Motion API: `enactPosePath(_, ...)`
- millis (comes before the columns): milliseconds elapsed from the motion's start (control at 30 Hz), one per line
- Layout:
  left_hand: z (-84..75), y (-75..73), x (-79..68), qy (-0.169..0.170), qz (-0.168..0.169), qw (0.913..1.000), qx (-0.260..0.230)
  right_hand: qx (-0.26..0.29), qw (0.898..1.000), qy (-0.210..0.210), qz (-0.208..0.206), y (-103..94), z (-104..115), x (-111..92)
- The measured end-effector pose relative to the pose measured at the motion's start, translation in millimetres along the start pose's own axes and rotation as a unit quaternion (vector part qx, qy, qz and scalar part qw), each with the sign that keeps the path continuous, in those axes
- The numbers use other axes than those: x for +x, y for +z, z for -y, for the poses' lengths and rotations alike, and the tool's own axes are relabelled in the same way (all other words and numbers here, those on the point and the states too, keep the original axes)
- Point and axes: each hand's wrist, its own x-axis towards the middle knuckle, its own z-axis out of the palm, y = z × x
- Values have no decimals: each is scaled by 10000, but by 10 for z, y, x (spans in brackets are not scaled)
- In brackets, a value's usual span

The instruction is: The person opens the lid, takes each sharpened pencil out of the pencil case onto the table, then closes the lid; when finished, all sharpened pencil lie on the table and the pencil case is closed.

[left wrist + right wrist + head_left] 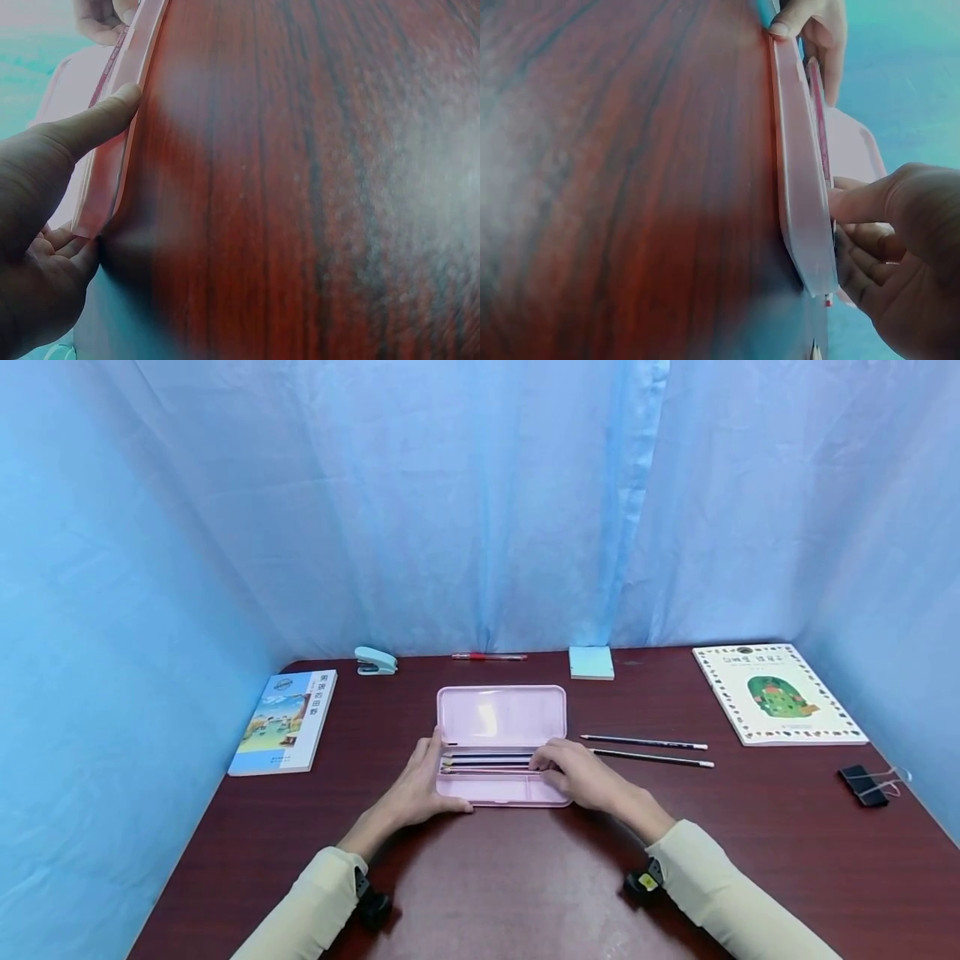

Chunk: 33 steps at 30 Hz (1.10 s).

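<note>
A pink pencil case [480,790] lies with its lid [525,717] raised at the back. Several pencils [487,759] lie lengthwise in its rear compartment. My left hand [416,787] holds the case's left end, with the thumb [112,112] against the front wall and the fingers at the side. Over the right end, my right hand [581,774] pinches a dark red pencil [820,127] between thumb and fingers; its far end points towards the left hand. Two dark pencils [645,742] [652,757] lie on the table right of the case.
On the brown table [510,877], a blue book [285,722] lies left and a white picture book [780,693] right. Along the back are a stapler [375,662], a red pen [489,657] and a sticky-note pad [591,662]. A black binder clip [864,785] lies far right.
</note>
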Motion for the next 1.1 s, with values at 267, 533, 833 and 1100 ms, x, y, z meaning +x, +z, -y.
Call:
enactPosePath(267,0,10,-4,1,7,10000,-6,416,9990,10,-185,-153,-98,-69)
enactPosePath(533,-8,3,-12,-60,20,10000,-9,344,9956,560,-670,-533,-371,-430)
enactPosePath(833,-14,-1,-24,-75,24,9999,-80,-131,9840,1500,-956,-775,-775,-1211)
enactPosePath(1100,-17,5,-20,-3,-34,10000,-60,-379,9751,1996,-894,-807,-999,-1553)
